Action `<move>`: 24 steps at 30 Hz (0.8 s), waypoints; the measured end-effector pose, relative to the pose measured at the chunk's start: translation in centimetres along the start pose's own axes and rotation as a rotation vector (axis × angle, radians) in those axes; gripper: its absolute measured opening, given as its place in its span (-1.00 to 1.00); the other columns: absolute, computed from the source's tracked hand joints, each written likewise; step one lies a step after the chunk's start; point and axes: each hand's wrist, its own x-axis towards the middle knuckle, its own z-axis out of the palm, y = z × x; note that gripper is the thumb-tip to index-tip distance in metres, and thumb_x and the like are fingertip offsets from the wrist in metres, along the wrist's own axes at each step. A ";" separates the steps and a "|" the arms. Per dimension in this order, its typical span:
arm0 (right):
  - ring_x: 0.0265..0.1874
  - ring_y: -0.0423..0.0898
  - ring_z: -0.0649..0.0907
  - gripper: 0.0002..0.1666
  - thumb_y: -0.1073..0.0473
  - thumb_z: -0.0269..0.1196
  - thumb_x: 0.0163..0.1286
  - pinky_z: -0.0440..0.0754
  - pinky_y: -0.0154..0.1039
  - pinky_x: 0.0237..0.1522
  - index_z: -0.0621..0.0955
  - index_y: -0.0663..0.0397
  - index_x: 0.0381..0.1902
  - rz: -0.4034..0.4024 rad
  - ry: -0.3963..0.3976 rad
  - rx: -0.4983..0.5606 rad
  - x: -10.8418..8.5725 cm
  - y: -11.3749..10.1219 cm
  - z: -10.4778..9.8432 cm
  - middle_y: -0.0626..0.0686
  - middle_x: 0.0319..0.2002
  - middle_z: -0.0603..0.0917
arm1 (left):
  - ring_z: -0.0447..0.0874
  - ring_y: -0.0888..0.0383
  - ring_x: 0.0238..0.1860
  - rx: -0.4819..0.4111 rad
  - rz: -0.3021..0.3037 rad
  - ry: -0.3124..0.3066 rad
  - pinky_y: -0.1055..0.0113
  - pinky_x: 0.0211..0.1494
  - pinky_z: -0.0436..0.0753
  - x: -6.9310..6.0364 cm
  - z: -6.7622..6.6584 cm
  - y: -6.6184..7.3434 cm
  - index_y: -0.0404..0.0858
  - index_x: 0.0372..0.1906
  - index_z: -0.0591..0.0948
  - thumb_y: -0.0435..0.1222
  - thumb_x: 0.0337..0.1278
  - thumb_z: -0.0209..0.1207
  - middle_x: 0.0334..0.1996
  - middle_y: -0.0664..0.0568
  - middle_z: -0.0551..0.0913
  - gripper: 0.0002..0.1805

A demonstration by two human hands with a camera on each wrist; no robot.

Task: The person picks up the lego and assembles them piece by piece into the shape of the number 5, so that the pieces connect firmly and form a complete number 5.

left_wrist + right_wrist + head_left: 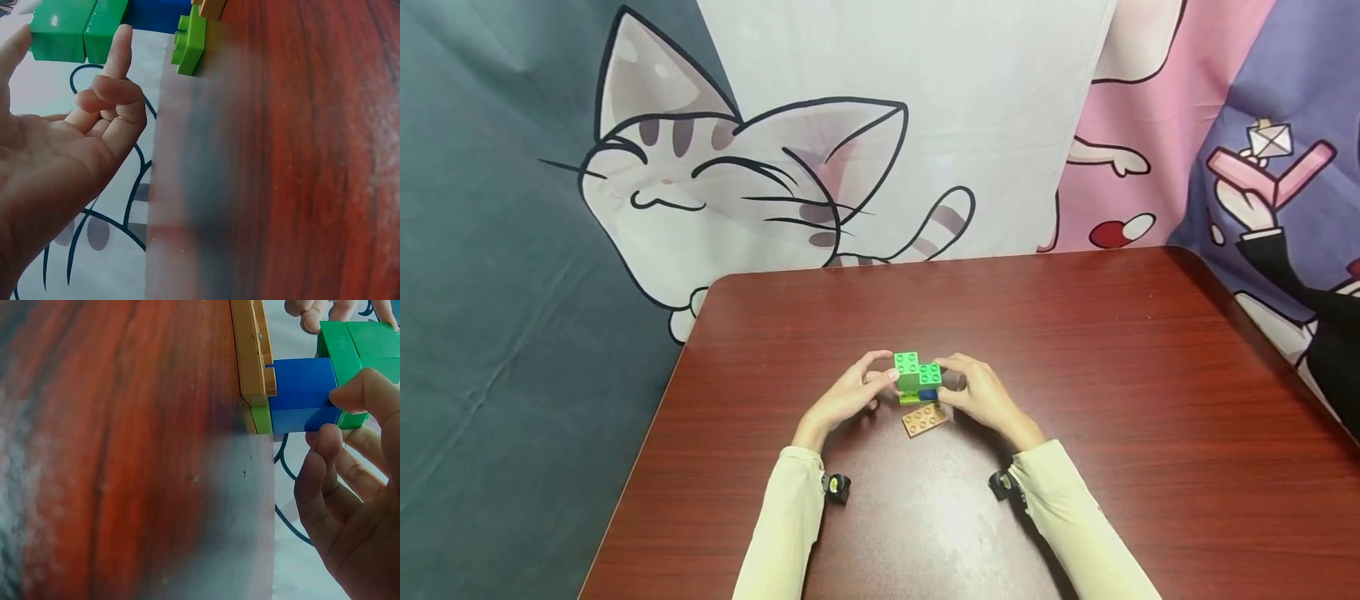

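A stack of toy building bricks stands upright on the table. Two green bricks [907, 367] make up its top, the left one higher. Under the lower one is a blue brick [303, 384], and a lime-green brick [192, 47] lies at the bottom. From the left, my left hand [848, 393] pinches the upper green brick between thumb and a finger; its other fingers are curled. My right hand [983, 397] holds the stack's right side, its thumb where blue meets green. Just in front lies a tan brick [925, 419] with studs up, untouched.
The dark red-brown wooden table [1112, 350] extends around the bricks. Beyond its far edge hangs a cloth with a cartoon cat [685, 183]. A small black camera [837, 488] is strapped at the left wrist, another [1002, 484] at the right.
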 end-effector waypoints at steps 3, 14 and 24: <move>-0.59 -0.23 0.49 -0.51 0.29 0.32 -0.04 0.48 -0.29 -0.47 0.63 0.16 -0.04 -0.006 0.002 -0.002 0.1 0.0 0.0 -0.02 -0.24 0.62 | 0.44 -0.28 -0.38 -0.004 0.007 0.025 0.17 -0.36 0.45 0.1 0.1 -0.3 -0.14 0.28 0.23 -0.10 0.30 0.05 -0.23 -0.24 0.64 -0.48; -0.62 -0.27 0.48 -0.51 0.30 0.32 -0.02 0.48 -0.32 -0.52 0.62 0.18 -0.04 0.014 -0.009 0.009 0.0 0.1 0.1 -0.01 -0.24 0.62 | 0.41 -0.12 -0.51 -0.005 0.015 0.047 0.14 -0.57 0.45 0.5 0.5 -0.4 -0.25 0.19 0.22 -0.14 0.30 0.04 -0.29 -0.19 0.63 -0.52; -0.65 -0.28 0.48 -0.50 0.30 0.33 -0.02 0.49 -0.32 -0.53 0.62 0.19 -0.02 0.024 -0.007 0.008 0.0 0.0 0.0 -0.01 -0.22 0.62 | 0.38 -0.40 -0.40 0.017 0.018 0.041 0.12 -0.46 0.44 0.1 0.6 0.5 -0.44 0.12 0.22 -0.23 0.32 0.02 -0.24 -0.38 0.59 -0.55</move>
